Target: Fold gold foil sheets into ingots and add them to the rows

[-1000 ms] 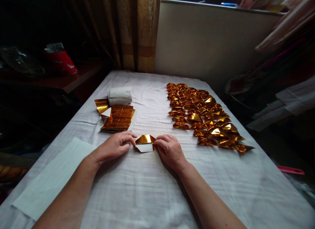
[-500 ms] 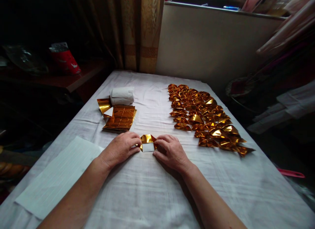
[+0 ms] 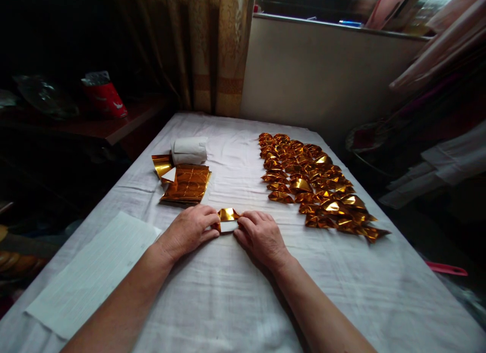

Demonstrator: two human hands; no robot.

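Observation:
Between my hands lies a small piece of gold foil paper (image 3: 228, 214), partly folded, its white backing showing in a strip on the near side. My left hand (image 3: 194, 224) pinches its left end with thumb and fingers. At the right end, my right hand (image 3: 261, 234) grips it the same way. Beyond my left hand is a stack of flat gold foil sheets (image 3: 186, 183), with one curled sheet at its left corner. To the right, rows of folded gold foil pieces (image 3: 304, 186) cover part of the white cloth.
A white roll (image 3: 189, 150) lies behind the foil stack. A pale sheet of paper towel (image 3: 94, 272) is spread by my left forearm. On a dark side table at left stands a red container (image 3: 106, 97). A patterned curtain (image 3: 212, 49) hangs behind the cloth-covered table (image 3: 228, 302).
The near side of the foil paper has tilted up and its white strip looks narrower. My fingers have closed in slightly at both ends. The camera view has shifted a little.

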